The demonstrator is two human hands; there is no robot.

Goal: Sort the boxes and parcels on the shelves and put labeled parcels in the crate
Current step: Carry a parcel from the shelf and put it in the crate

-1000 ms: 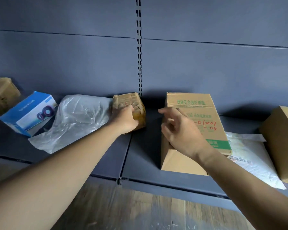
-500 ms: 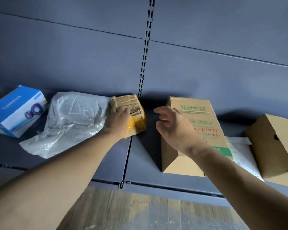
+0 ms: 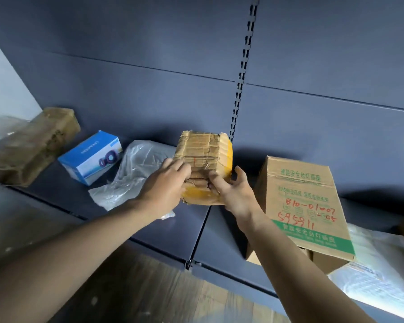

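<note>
Head view: parcel (image 3: pixel 203 157) held over dark shelf (image 3: pixel 219 241) above wooden floor (image 3: pixel 161 294).

You held the small tape-wrapped parcel (image 3: pixel 204 157), brown with yellow edges, tilted above the shelf (image 3: pixel 219 229) between your left hand (image 3: pixel 166 190) and right hand (image 3: pixel 236 194). To its right stood a cardboard box (image 3: pixel 308 201) with green print and red handwriting, partly on a white mailer (image 3: pixel 378 276). To its left lay a clear plastic bag (image 3: pixel 138 169), a blue-and-white box (image 3: pixel 91 157) and a long brown parcel (image 3: pixel 33 145).
</note>
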